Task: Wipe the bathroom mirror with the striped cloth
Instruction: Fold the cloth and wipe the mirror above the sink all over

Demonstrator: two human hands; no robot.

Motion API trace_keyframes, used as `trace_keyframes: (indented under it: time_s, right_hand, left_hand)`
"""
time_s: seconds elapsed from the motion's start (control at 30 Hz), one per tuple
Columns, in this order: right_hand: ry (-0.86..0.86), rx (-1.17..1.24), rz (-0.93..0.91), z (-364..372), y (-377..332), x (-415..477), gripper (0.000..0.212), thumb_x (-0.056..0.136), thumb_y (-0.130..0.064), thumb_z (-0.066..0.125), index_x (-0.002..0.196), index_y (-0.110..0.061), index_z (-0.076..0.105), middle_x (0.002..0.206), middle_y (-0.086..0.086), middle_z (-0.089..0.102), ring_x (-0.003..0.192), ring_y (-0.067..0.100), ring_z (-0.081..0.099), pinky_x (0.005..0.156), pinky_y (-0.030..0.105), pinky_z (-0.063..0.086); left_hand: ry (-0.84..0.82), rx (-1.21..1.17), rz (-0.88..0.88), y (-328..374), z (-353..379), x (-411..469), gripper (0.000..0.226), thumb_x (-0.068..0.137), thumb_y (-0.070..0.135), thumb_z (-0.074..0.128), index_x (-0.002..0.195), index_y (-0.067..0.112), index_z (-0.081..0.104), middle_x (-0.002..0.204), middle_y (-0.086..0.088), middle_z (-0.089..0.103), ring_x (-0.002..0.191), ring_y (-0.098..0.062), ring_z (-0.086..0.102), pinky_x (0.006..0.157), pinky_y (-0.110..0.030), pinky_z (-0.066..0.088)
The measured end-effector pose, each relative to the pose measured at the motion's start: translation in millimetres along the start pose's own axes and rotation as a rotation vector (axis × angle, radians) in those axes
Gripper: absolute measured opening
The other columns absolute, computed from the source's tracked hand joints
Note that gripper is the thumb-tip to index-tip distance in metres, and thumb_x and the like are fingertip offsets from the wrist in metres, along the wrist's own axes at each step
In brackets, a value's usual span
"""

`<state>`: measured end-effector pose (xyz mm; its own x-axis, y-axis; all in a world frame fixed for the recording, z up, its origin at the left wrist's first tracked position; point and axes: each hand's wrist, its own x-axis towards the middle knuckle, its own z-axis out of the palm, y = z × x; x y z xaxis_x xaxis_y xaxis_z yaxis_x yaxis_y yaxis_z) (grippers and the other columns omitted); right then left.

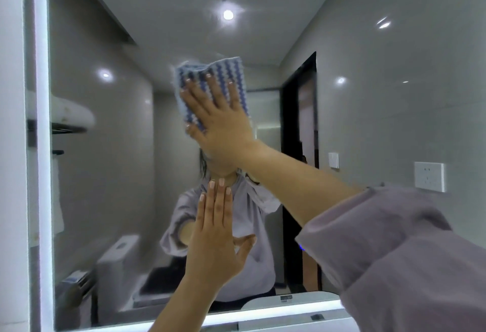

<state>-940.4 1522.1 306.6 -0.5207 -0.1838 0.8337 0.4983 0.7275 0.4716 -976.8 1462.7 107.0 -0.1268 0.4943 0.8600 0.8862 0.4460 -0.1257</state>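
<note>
Squarely against the mirror (368, 95), the right hand (221, 118) presses the striped cloth (238, 73) flat at mid-glass. Its fingers are straight and spread over the blue-and-white fabric, thumb out to the side, with nothing curled round it. Lower on the mirror, the left hand (215, 242) lies with its palm to the glass, fingers straight and close together, thumb splayed, holding nothing. A mauve sleeve (394, 252) covers the right forearm toward the mirror's lower right. In the reflection a ceiling light (228, 14) glows near the top, and a white wall socket (429, 176), probably also reflected, sits at the right. A lit strip (42, 121) runs down the mirror's left edge.
</note>
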Motion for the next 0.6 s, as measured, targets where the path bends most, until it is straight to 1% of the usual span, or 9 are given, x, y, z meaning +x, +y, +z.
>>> trace_keyframes:
  time_s: [0.07,0.17,0.27,0.33,0.43,0.5,0.6]
  right_hand:
    - [-0.037,-0.040,-0.089,1,-20,3,0.064,0.100,-0.051,0.016,0.154,-0.022,-0.002,0.163,0.002,-0.006,0.148,0.028,-0.010,0.117,0.054,-0.009]
    - [-0.059,-0.034,-0.114,3,-29,5,0.062,0.100,-0.052,0.017,0.154,-0.025,0.001,0.163,-0.002,-0.004,0.149,0.026,-0.010,0.118,0.053,-0.008]
    - [-0.039,-0.053,-0.152,2,-21,7,0.062,0.100,-0.053,0.018,0.154,-0.026,0.003,0.163,-0.003,-0.002,0.149,0.026,-0.009,0.118,0.051,-0.008]
    - [-0.032,-0.068,-0.179,2,-14,8,0.062,0.100,-0.053,0.018,0.154,-0.027,0.003,0.163,-0.002,-0.001,0.149,0.026,-0.008,0.119,0.050,-0.006]
    - [-0.022,-0.084,-0.166,1,-1,12,0.061,0.100,-0.054,0.016,0.154,-0.027,0.003,0.163,-0.002,0.000,0.149,0.026,-0.006,0.119,0.050,-0.007]
    - [-0.010,-0.075,-0.113,-2,13,15,0.062,0.100,-0.053,0.016,0.154,-0.026,0.003,0.163,-0.001,-0.001,0.149,0.026,-0.006,0.118,0.048,-0.011]
    - [0.003,-0.055,-0.017,-7,41,15,0.064,0.099,-0.054,0.013,0.154,-0.023,0.002,0.163,0.001,-0.003,0.149,0.027,-0.007,0.117,0.048,-0.011]
  left_hand:
    - [-0.006,0.003,-0.013,1,-2,0,0.096,0.084,0.064,0.036,0.148,-0.003,0.011,0.157,-0.021,0.006,0.145,-0.036,0.013,0.117,-0.039,0.004]
    - [0.022,-0.005,-0.016,2,-3,0,0.087,0.088,0.060,0.025,0.145,-0.005,0.016,0.154,-0.023,0.012,0.141,-0.039,0.023,0.115,-0.039,0.008]
    - [0.017,0.018,-0.008,1,-2,1,0.100,0.080,0.064,0.042,0.147,-0.004,0.013,0.156,-0.023,0.011,0.143,-0.037,0.018,0.116,-0.041,0.010]
    - [0.023,0.018,-0.009,1,-2,0,0.106,0.078,0.066,0.049,0.148,-0.003,0.010,0.157,-0.022,0.010,0.145,-0.036,0.015,0.116,-0.040,0.010]
    - [0.034,0.017,-0.003,0,-2,0,0.106,0.080,0.067,0.046,0.149,-0.001,0.002,0.158,-0.020,0.005,0.146,-0.033,0.010,0.117,-0.039,0.008]
    - [0.025,0.023,0.002,0,-2,0,0.106,0.081,0.068,0.044,0.149,0.001,-0.001,0.159,-0.019,0.002,0.147,-0.032,0.006,0.118,-0.039,0.006]
    - [0.005,0.049,0.000,0,0,0,0.104,0.083,0.069,0.039,0.149,0.001,-0.002,0.159,-0.019,-0.002,0.147,-0.031,0.002,0.119,-0.039,0.004]
